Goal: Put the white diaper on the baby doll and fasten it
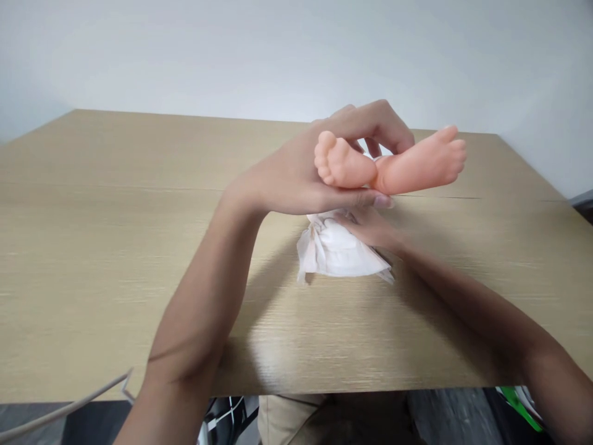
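Observation:
A doll's two bare feet [419, 162] stick up toward me, soles and toes showing. Wrapped round the doll's ankles, my left hand [319, 167] holds the legs raised above the table, its thumb underneath and its fingers over the top. Below lies a white, crumpled diaper [345, 250] with its wide edge toward me. My right hand [370, 227] is at the diaper's right side, thumb lying over it and the other fingers mostly hidden. The rest of the doll is hidden behind my hands.
Everything rests on a light wood-grain table [115, 259] with a seam across it. A pale wall [231, 55] stands behind. A white cable [69, 408] crosses the near left edge, and a green item [519, 408] shows below the table at right.

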A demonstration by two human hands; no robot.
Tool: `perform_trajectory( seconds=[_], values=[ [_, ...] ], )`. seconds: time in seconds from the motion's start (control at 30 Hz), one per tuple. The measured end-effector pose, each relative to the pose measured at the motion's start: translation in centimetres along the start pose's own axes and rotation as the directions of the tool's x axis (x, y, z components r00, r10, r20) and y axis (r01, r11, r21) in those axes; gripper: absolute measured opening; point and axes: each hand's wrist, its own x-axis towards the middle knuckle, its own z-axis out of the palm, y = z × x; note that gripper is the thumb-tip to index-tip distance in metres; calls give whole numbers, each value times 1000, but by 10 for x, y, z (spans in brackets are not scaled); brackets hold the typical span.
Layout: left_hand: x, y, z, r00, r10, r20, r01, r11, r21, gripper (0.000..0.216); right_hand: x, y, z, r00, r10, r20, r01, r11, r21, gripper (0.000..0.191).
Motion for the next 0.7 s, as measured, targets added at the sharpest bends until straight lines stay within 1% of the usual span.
perform_trajectory(
  seconds=[0.07, 0.17, 0.23, 0.33, 0.4, 0.43, 0.5, 0.57, 0.63, 0.7],
  values=[
    [0, -1, 0, 1000, 15, 1, -15, 1000, -15, 58, -17, 15, -4, 990, -102, 97, 92, 991, 96, 50],
    [-1, -4, 2, 998, 49, 25, -47, 997, -54, 54, -46, 31, -16, 984, -122, 130, 105, 986, 131, 51],
    [-4, -6, 5, 998, 42, 37, -39, 996, -76, 51, -59, 35, -25, 989, -107, 106, 93, 987, 128, 52],
    [-8, -8, 12, 999, 2, 43, 2, 995, -98, 47, -62, 35, -30, 995, -104, -8, 104, 985, 137, 47],
    [-9, -9, 16, 998, 31, 45, -26, 993, -113, 44, -59, 35, -29, 984, -168, -63, 177, 970, 164, 43],
    [-9, -9, 17, 998, 50, 44, -45, 992, -115, 43, -57, 35, -28, 974, -218, -67, 227, 956, 184, 43],
    [-8, -11, 19, 997, 69, 43, -65, 993, -99, 44, -54, 35, -27, 946, -324, -23, 321, 921, 221, 46],
    [-7, -12, 18, 997, 68, 30, -65, 995, -79, 47, -55, 36, -27, 919, -389, 68, 364, 901, 238, 50],
    [-6, -14, 17, 997, 82, 2, -81, 994, -78, 50, -58, 36, -27, 899, -409, 156, 368, 899, 237, 52],
    [-6, -16, 16, 995, 97, -37, -100, 992, -82, 50, -62, 38, -28, 890, -404, 211, 358, 906, 224, 51]
  ],
)
